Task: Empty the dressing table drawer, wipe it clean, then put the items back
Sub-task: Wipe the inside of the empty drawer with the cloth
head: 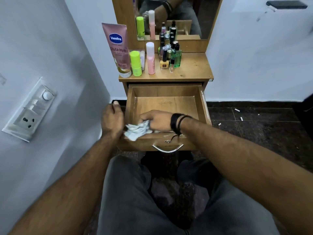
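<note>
My right hand (157, 122) squeezes the soft, light cloth (138, 130) at the front left corner of the open drawer (202, 106), bunched so it won't slip, while my left hand (112, 118) curls on its side edge.

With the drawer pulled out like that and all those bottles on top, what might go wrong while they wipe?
The bottles and tubes crowd the tabletop just above the open drawer; a jolt could tip the tall Vaseline tube or the nail polish bottles. The right hand grips the crumpled cloth at the drawer's front left corner, so the back corners might get missed.
</note>
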{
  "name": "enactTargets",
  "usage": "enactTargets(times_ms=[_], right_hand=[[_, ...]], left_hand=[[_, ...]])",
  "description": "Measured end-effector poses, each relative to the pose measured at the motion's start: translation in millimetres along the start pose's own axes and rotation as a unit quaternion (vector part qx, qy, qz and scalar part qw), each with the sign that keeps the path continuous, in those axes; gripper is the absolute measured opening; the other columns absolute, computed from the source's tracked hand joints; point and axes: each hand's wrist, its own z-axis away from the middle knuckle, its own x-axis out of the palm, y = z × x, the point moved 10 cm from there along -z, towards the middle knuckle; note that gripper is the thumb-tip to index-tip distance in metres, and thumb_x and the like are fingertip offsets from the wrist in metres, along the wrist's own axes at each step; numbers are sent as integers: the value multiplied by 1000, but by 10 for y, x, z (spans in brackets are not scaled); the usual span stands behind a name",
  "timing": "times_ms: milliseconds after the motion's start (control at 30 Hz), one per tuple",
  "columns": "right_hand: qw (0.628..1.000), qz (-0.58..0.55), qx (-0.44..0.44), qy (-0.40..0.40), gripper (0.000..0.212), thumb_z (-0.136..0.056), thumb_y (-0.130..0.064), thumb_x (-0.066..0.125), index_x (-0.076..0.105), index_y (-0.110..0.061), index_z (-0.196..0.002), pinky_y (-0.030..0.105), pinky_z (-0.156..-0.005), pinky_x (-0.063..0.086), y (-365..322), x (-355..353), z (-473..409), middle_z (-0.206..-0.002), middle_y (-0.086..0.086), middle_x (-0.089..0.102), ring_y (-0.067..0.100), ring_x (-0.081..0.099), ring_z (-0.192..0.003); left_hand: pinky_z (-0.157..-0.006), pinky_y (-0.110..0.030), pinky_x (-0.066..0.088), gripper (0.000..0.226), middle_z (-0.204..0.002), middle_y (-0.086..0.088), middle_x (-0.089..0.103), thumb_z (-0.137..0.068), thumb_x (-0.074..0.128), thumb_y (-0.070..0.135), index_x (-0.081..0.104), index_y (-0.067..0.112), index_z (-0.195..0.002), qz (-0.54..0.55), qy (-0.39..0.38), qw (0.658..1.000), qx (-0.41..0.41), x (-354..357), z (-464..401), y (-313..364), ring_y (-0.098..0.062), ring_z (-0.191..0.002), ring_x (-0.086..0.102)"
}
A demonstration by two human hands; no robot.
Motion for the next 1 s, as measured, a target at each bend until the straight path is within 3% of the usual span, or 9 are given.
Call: enactTargets(times_ms=[67,233,333,433,533,633,767,900,1000], right_hand=[[993,102,63,-25,29,-84,4,42,64,-13,-93,30,-65,45,323,-213,90,-80,-1,62,17,54,-73],[945,199,255,-49,35,-90,-1,53,61,-4,-124,29,-64,49,1112,-400,264,-101,8,62,15,53,-69],[972,35,225,55,30,-82,1,55,68,-5,-108,24,-62,45,930,-329,48,-93,10,67,23,64,-82],[971,-163,137,106,19,-91,-2,55,62,-18,-84,15,-57,45,336,-86,-303,-72,-4,62,11,59,-66],[975,-157,82,136,21,-88,3,56,53,-17,-88,19,-54,42,-18,3,-484,-72,-1,56,12,50,-64],[997,-46,63,26,25,-91,4,50,55,-19,-102,14,-54,45,20,78,-341,-94,1,62,14,55,-74],[974,176,89,-108,43,-89,4,46,56,-24,-120,33,-80,50,355,-80,40,-112,-1,60,20,58,-95],[928,239,225,-176,49,-96,5,33,51,-21,-133,23,-60,42,882,-416,603,-98,3,57,11,49,-72],[926,251,229,-167,47,-95,4,32,52,-18,-131,22,-59,42,860,-472,692,-90,3,59,11,49,-68]], left_hand=[[-88,-38,43,48,-117,-15,63,-109,30,40,62,5,-118,-20,-13,1000,17,42,38,79,-34,-108,58],[-93,-46,48,50,-117,-14,63,-108,29,43,62,7,-118,-31,-12,999,30,47,38,95,-31,-106,58],[-95,-49,49,51,-117,-12,64,-108,28,45,62,8,-117,-43,-15,999,28,58,53,103,-30,-106,59],[-96,-49,47,51,-116,-15,64,-108,28,44,61,7,-115,-59,-13,998,31,53,61,124,-33,-107,58],[-93,-49,47,49,-112,-15,64,-107,29,43,61,6,-112,-61,-12,997,42,38,66,143,-33,-104,57],[-95,-50,47,50,-114,-14,63,-108,28,44,61,7,-113,-67,-17,997,45,44,78,152,-31,-105,57],[-97,-50,47,50,-118,-13,63,-108,28,43,61,7,-118,-75,-27,995,52,73,92,191,-29,-108,57],[-96,-50,48,49,-117,-13,64,-108,29,42,61,7,-117,-76,-22,995,56,51,116,199,-29,-106,57],[-97,-50,48,49,-118,-13,64,-108,29,42,61,7,-119,-84,-22,995,57,51,125,201,-29,-108,57]])
